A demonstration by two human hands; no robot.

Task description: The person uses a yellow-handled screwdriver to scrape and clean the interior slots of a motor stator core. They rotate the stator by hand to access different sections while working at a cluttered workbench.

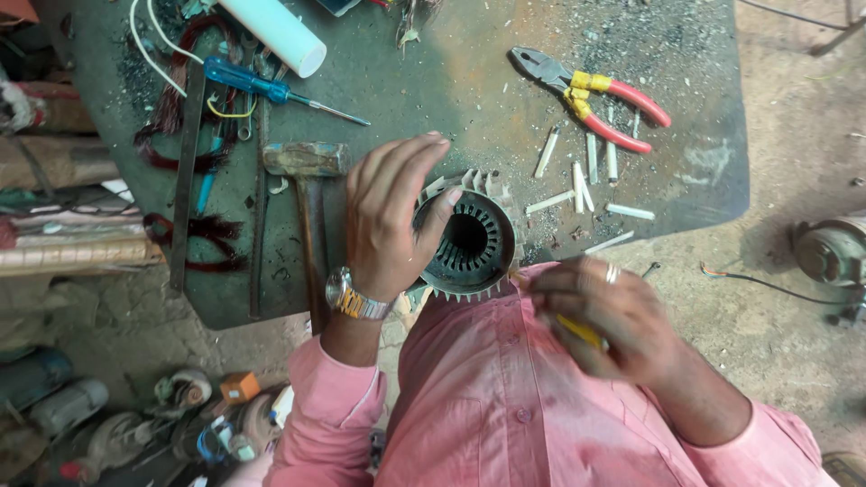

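My left hand rests on the left side of a round motor stator, thumb against its rim. The stator is a slotted metal core with white insulation slips sticking out of the slots; it stands at the near edge of the dark green table. My right hand is close to my chest over my pink shirt, fingers curled around a small yellow object that is mostly hidden. A watch sits on my left wrist.
On the table lie a hammer, a blue screwdriver, red-and-yellow pliers, several white insulation strips, a white tube and copper wire coils. Motor parts sit on the floor at lower left and right.
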